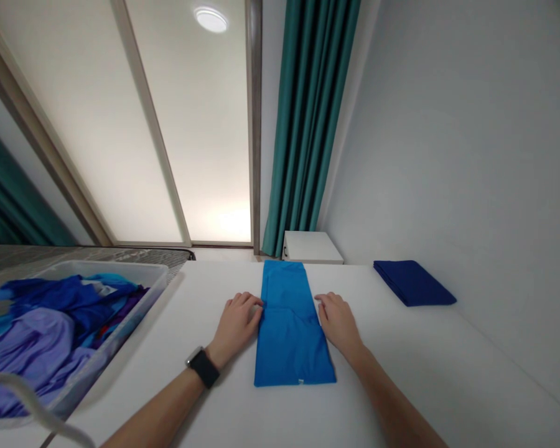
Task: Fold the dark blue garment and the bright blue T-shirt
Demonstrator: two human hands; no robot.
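Note:
A bright blue cloth (pixel 292 339), folded into a long narrow strip, lies flat on the white table (pixel 242 410). Its far part shows a crosswise crease, and a tiny pale tag sits at the near edge. At its left edge rests my left hand (pixel 237 323), fingers curved with the tips against the cloth, a black watch on the wrist. My right hand (pixel 340 323) is at the right edge, its index finger extended and its thumb beside the cloth. Neither hand grips the fabric. A folded navy cloth (pixel 413 283) lies farther right by the wall.
On the left stands a white bin (pixel 156 274) full of blue, lilac and purple clothes. A pale curved tube (pixel 37 407) crosses the lower left corner. Beyond the table are a small white cabinet (pixel 312 246), a green curtain (pixel 312 118) and frosted sliding doors.

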